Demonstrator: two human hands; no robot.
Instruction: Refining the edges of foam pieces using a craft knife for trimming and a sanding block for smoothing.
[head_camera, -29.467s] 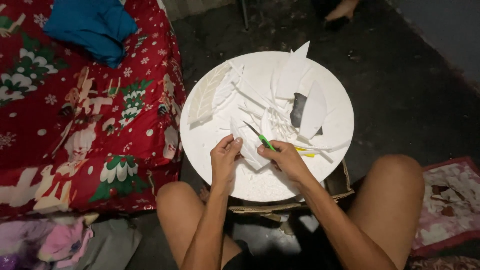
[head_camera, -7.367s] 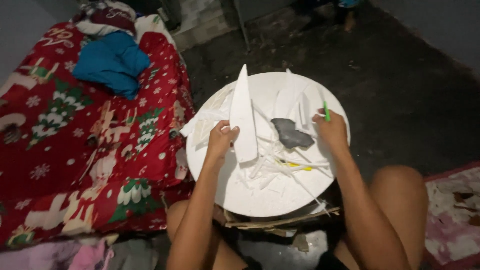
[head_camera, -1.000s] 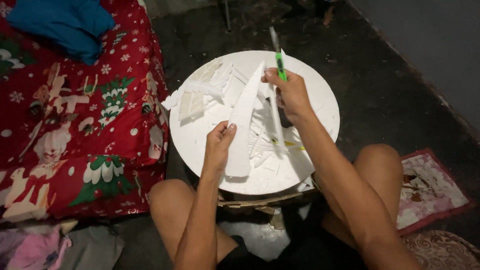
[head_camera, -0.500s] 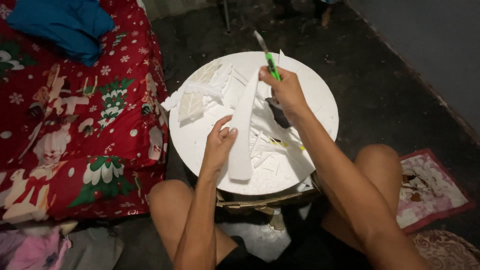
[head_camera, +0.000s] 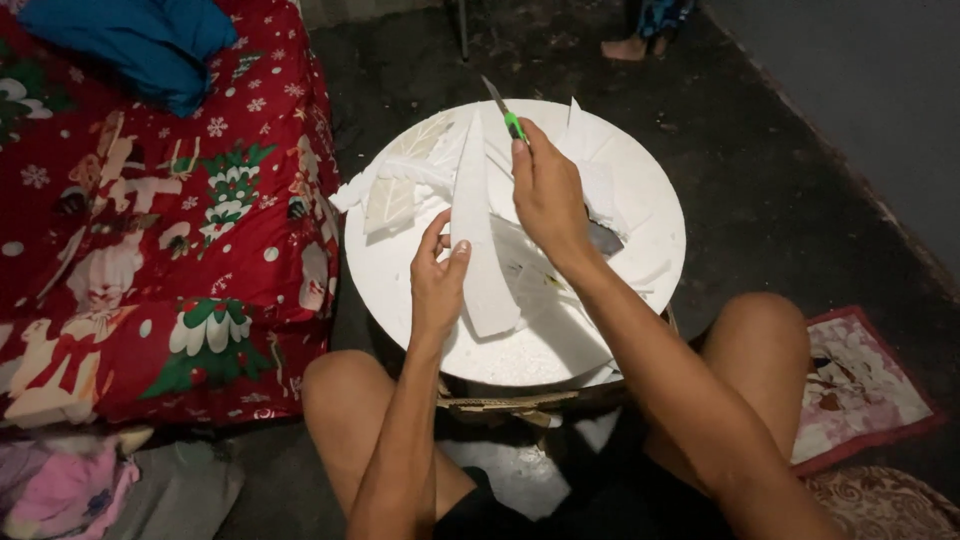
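The left hand (head_camera: 437, 282) pinches the near half of a long, pointed white foam strip (head_camera: 478, 240), thumb on its left edge and fingertips on its face, holding it tilted up above the round white tabletop (head_camera: 640, 250). The strip's tapered tip points away from the person, and its wider lower end reaches down toward the tabletop's near rim. Just to the right of the strip, the right hand (head_camera: 548, 195) is curled tight around a green-handled utility knife (head_camera: 506, 114), whose blade juts out past the fingers toward the far edge of the tabletop, close beside the strip's upper end. White foam offcuts (head_camera: 400, 180) lie scattered over the tabletop, mostly to the left of the strip and under the right wrist. A red patterned bedspread (head_camera: 150, 230) covers the bed on the left, with a blue cloth (head_camera: 130, 35) bunched on it.
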